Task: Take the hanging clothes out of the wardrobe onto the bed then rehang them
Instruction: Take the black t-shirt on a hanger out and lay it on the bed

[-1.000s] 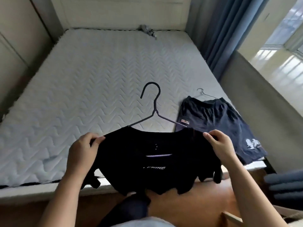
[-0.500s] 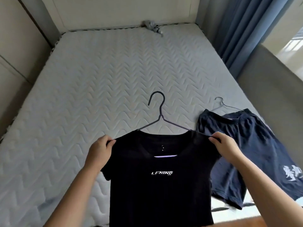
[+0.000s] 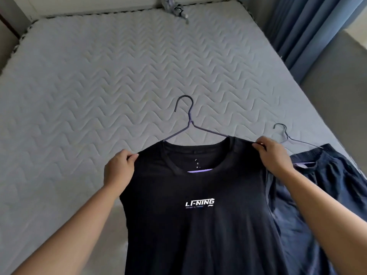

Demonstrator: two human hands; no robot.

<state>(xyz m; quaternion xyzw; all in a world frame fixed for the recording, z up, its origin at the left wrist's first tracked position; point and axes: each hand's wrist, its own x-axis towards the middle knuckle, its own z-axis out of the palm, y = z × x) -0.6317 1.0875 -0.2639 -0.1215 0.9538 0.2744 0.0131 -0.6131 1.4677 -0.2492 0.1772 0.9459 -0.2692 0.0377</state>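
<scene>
A black T-shirt [image 3: 198, 225] with a white logo is spread over the quilted bed [image 3: 99, 86] on a thin dark wire hanger [image 3: 188, 124], whose hook points away from me. My left hand [image 3: 119, 167] pinches the shirt's left shoulder. My right hand [image 3: 274, 153] pinches the right shoulder. Dark blue shorts [image 3: 327, 185] lie flat on the bed to the right on a second wire hanger [image 3: 288, 135], partly under the shirt's edge.
A small grey bundle of fabric [image 3: 174, 8] lies at the head of the bed. Blue curtains [image 3: 309, 30] hang at the right, with a grey wall section [image 3: 337, 86] below them beside the bed.
I have carried the T-shirt forward from the foot of the bed and lowered it over the mattress. It now lies beside the shorts, and the view has moved closer.
</scene>
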